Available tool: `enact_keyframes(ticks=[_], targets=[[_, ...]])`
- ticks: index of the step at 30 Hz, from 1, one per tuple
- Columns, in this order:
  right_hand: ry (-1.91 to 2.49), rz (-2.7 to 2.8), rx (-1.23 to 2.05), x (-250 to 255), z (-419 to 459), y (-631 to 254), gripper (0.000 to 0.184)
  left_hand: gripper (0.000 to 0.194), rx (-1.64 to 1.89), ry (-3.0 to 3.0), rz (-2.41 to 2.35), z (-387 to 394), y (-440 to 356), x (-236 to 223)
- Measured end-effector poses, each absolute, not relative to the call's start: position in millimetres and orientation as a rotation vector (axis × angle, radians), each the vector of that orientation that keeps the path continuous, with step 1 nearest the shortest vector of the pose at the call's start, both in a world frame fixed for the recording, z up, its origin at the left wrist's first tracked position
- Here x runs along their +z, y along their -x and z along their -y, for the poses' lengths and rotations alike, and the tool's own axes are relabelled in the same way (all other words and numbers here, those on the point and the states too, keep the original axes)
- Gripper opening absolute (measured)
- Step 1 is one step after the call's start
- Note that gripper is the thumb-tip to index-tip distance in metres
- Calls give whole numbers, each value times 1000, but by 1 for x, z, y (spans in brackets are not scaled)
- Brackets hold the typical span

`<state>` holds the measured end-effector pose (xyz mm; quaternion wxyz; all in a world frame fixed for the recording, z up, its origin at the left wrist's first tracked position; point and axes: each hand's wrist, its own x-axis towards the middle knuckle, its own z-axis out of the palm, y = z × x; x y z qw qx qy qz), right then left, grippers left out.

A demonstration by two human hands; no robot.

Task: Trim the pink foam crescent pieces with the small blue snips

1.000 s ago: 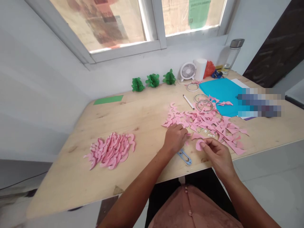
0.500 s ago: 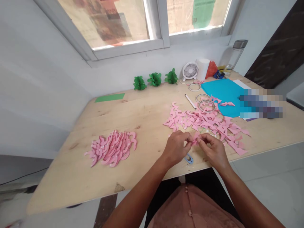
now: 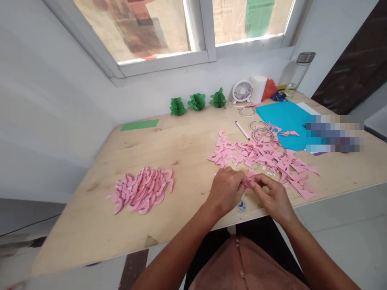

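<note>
Two bare hands met near the front edge of a wooden table (image 3: 187, 217). The left hand (image 3: 227, 187) and right hand (image 3: 272, 197) pinched one small piece of pink paper (image 3: 251, 173) between thumbs and fingers, probably from both sides because something so thin and limp needed steadying. Just behind it spread loose pink scraps (image 3: 242, 152), within easy reach. A blue cutter (image 3: 242, 206), partly covered by the left hand, lay close to the body, presumably to stay handy. Well to the left, curved pink pieces (image 3: 145, 191) sat heaped apart, perhaps to avoid mixing with the scraps. A pen (image 3: 242, 130) lay beyond.
</note>
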<state>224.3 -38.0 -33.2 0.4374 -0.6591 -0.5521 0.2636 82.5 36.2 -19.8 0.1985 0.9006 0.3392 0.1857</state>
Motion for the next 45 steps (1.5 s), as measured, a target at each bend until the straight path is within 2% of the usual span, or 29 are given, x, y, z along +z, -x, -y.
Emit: enact_keyframes(ticks=[8,14,18,21,27,34,45], targets=[[1633,1475,511,-39,40,-223,14,11,542,-2471,-994,-35,-85,-21],[1660,1450,511,-41,40,-224,15,7,612,-2328,-1024,-33,-86,-18],[1659,1368,630,-38,39,-225,15,13,664,-2081,-1058,-33,-85,-20],[1627,1283,781,-38,39,-226,16,7,631,-1863,-974,-34,-83,-22],[1555,1009,1098,-35,41,-225,24,17,621,-1380,-844,-33,-81,-29],[1293,901,1404,-26,43,-222,23,30,441,-1033,-649,-30,-71,-30],[1196,926,1501,-23,44,-219,27,30,439,-943,-571,-25,-66,-27]])
